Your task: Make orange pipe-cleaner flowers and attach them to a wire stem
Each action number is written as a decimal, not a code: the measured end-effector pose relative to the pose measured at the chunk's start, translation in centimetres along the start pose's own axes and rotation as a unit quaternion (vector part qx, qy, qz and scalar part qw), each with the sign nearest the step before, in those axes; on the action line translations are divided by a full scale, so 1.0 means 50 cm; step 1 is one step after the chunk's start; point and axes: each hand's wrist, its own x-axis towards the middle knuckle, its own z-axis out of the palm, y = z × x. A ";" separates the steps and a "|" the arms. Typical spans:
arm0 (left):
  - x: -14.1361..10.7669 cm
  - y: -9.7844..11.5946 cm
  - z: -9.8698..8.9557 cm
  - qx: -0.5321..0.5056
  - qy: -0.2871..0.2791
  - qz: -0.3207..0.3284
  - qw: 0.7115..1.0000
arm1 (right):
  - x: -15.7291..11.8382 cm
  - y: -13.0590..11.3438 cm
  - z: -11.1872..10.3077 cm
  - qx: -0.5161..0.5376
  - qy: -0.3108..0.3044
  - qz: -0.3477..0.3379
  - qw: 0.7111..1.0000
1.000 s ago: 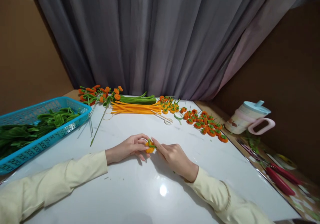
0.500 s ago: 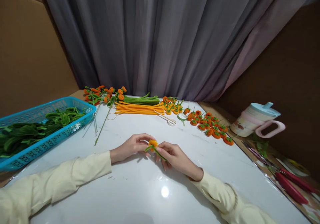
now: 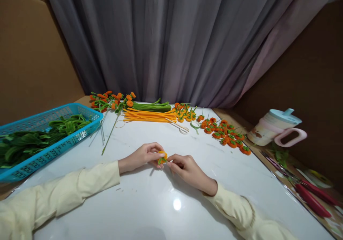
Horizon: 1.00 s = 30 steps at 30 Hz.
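A small yellow-orange pipe-cleaner ball [image 3: 163, 157] with a green pipe-cleaner top sits between my two hands above the white table. My left hand [image 3: 146, 156] pinches it between thumb and fingers from the left. From the right, my right hand [image 3: 187, 168] has its thumb and index finger closed at the ball's edge, on the tip of the green pipe cleaner [image 3: 162, 160]. The far side of the ball is hidden by my left fingers.
A blue basket [image 3: 80, 134] holds green leaf pieces. Farther back are orange flowers [image 3: 129, 103], green stems [image 3: 152, 107], orange pipe cleaners [image 3: 150, 116], scissors [image 3: 183, 130], green tape [image 3: 195, 124] and several orange balls [image 3: 223, 131]. A cup [image 3: 270, 125] and red-handled pliers [image 3: 312, 200] stand right.
The ball has turned and moved slightly down-left into my left fingers. The green strip that stuck out under my right hand now lies shorter, against the ball.
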 end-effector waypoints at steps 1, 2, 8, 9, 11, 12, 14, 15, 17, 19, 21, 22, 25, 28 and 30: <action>0.000 0.002 0.002 0.003 0.002 -0.006 1.000 | -0.001 0.000 0.001 -0.006 0.001 -0.003 1.000; -0.001 0.003 0.004 0.005 0.005 -0.011 1.000 | -0.001 0.000 0.002 -0.012 0.003 -0.005 1.000; -0.001 0.004 0.001 0.007 0.003 -0.019 1.000 | 0.000 0.006 0.005 -0.069 0.031 -0.015 0.997; 0.000 0.002 -0.001 0.008 0.000 -0.018 1.000 | 0.001 0.007 0.005 -0.084 0.036 -0.018 0.996; 0.002 -0.002 -0.005 0.012 -0.001 -0.015 1.000 | 0.001 0.010 0.005 -0.112 0.044 -0.021 0.992; 0.003 -0.004 -0.006 0.013 0.001 -0.015 1.000 | 0.001 0.012 0.005 -0.122 0.049 -0.020 0.991; 0.006 -0.008 -0.009 0.011 0.009 -0.015 1.000 | 0.001 0.016 0.003 -0.134 0.058 -0.020 0.989; 0.006 -0.010 -0.010 0.009 0.016 -0.012 1.000 | 0.001 0.019 0.002 -0.139 0.062 -0.026 0.988; 0.008 -0.012 -0.011 0.005 0.026 -0.005 1.000 | 0.003 0.025 -0.002 -0.150 0.068 -0.047 0.985; 0.008 -0.012 -0.011 0.002 0.038 0.001 0.999 | 0.004 0.032 -0.005 -0.162 0.073 -0.068 0.982; 0.008 -0.011 -0.010 -0.002 0.044 0.003 0.999 | 0.006 0.038 -0.007 -0.181 0.080 -0.075 0.977; 0.008 -0.010 -0.010 -0.004 0.045 0.003 0.999 | 0.007 0.041 -0.007 -0.194 0.082 -0.072 0.975; 0.009 -0.007 -0.009 -0.015 0.039 0.005 0.999 | 0.009 0.046 -0.005 -0.236 0.077 -0.047 0.967; 0.009 -0.007 -0.009 -0.029 0.036 0.012 0.999 | 0.010 0.048 -0.004 -0.261 0.075 -0.026 0.962; 0.009 -0.007 -0.011 -0.043 0.037 0.013 0.998 | 0.010 0.047 -0.005 -0.258 0.086 -0.022 0.962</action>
